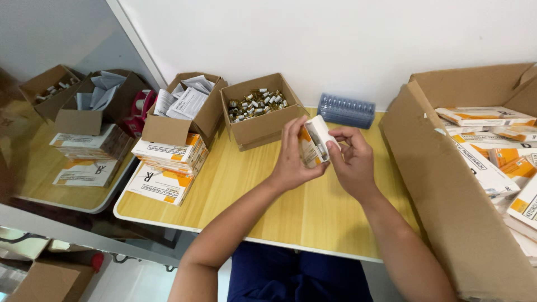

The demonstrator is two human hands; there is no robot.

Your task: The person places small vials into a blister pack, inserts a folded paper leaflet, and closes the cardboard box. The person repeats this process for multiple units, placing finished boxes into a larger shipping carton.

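**Two hands, one small carton over a wooden table**

We look down on a pale, wood-grain table (313, 218) with a white rounded edge. At far left a mirror-like panel (61, 128) doubles part of the scene. Next to it stands an open brown cardboard box of folded paper leaflets (187, 100), resting on a stack of flat white-and-orange cartons (168, 165). To its right sits a second open cardboard box (263, 126) filled with small glass vials (257, 104), dark amber with pale caps. Behind the hands, against the white wall, lies a stack of ribbed blue plastic trays (347, 111).

At centre, above the tabletop, we see the left hand (293, 159) closed around a small white-and-orange carton (314, 142) — smooth card, rectangular, held upright with one end flap raised. The right hand (352, 159) grips the same carton from the other side, thumb and fingers pinched at its edge. Both bare forearms reach in from the bottom of the view.

At far right a large corrugated cardboard box (442, 184) leans toward us — inside it lie loosely heaped white-and-orange cartons (486, 116) of the same kind.
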